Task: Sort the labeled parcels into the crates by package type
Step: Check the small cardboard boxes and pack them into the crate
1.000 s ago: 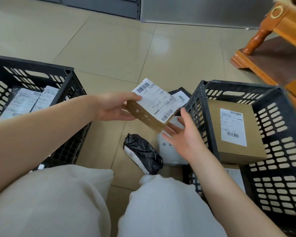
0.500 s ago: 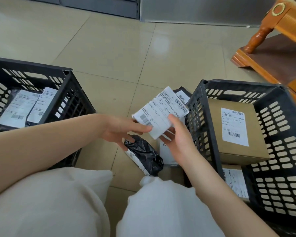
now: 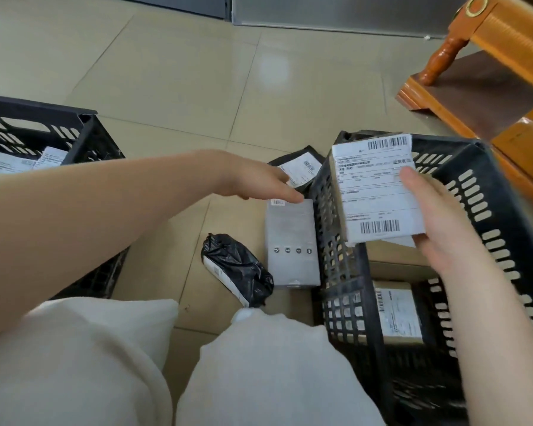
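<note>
My right hand grips a small cardboard box with a white shipping label and holds it above the right black crate, label facing me. Cardboard boxes lie in that crate. My left hand reaches with straight fingers over the floor, its fingertips at the top edge of a flat grey box. On the floor are also a black poly bag parcel and a flat black mailer. The left black crate holds labelled bags.
My knees in white trousers fill the bottom of the view between the crates. Orange wooden furniture stands at the far right behind the right crate. Beige floor tiles stretch ahead.
My left hand let go of the labelled box and moved to the grey box on the floor. My right hand carried the labelled box rightward over the right crate.
</note>
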Available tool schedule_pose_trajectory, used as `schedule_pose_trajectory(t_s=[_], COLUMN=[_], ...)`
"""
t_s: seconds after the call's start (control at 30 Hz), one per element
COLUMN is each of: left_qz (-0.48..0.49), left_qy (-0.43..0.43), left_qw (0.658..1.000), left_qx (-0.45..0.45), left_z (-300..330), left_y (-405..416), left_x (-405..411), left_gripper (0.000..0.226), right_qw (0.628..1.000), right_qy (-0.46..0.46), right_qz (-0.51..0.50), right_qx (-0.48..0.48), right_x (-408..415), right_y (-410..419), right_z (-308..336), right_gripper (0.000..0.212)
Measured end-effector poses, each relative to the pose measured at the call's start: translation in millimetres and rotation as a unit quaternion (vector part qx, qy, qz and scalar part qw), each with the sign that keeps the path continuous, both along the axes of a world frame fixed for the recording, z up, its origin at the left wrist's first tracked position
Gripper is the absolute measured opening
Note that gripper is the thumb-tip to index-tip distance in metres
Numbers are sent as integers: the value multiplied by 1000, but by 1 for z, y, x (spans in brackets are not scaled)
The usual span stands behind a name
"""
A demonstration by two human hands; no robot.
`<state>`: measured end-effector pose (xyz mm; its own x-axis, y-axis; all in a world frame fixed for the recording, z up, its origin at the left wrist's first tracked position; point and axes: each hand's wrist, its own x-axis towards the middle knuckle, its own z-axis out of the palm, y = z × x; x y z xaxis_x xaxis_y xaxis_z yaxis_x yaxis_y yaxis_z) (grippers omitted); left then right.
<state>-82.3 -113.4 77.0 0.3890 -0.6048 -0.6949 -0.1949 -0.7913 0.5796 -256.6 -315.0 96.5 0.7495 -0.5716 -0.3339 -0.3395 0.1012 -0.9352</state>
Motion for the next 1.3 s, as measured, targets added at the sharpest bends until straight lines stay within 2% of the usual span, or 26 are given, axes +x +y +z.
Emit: schedule_pose_trajectory(t_s=[0.07,0.13,0.17,0.23,0.37,0.5,0.57,0.63,0.7,0.83,0.9,0.97,1.0,1.07,1.17,1.3], left_qz=[-22,-19,-7,17,81,85,72,70,73,88,86,76,71,61,56,55], left_qy=[-35,-65,-60,-9,62,36,25,28,30,38,40,25,15,2,0,2], left_qw=[999,997,997,997,990,991,992,992,991,988,987,989,990,991,991,991], left_qx=[-2,-30,-45,-68,-92,-102,-99,-102,-106,-117,-126,-126,-124,-121,-122,-123], left_z=[1,5,4,-3,-24,-39,-44,-45,-43,-44,-46,-47,-47,-49,-52,-53], left_y=[-20,-42,-53,-75,-94,-96,-93,-91,-91,-92,-91,-89,-89,-89,-90,-90], left_x=[-8,-25,-34,-54,-85,-108,-110,-112,-113,-114,-114,-113,-113,-113,-112,-111], left_gripper=[96,88,86,97,113,116,113,111,110,110,110,109,109,108,107,107], right_qw=[1000,999,998,994,980,955,941,932,923,867,835,824,822,821,823,832], right_qy=[17,41,59,97,184,275,317,341,362,465,525,549,552,553,545,514], right_qz=[8,13,15,12,12,72,104,115,127,172,151,102,75,27,-35,-52], right_qx=[-3,-9,-20,-53,-82,-82,-54,-34,-21,-39,-63,-100,-117,-138,-157,-204], right_x=[-13,-25,-30,-41,-63,-87,-97,-105,-112,-119,-121,-123,-125,-130,-135,-134], right_y=[-14,-26,-31,-43,-68,-87,-97,-107,-118,-129,-131,-136,-141,-148,-149,-144], right_z=[3,4,3,2,-12,-22,-26,-33,-39,-47,-58,-76,-87,-109,-134,-156], right_gripper=[39,19,17,18,38,52,75,112,126,115,87,52,45,48,64,68])
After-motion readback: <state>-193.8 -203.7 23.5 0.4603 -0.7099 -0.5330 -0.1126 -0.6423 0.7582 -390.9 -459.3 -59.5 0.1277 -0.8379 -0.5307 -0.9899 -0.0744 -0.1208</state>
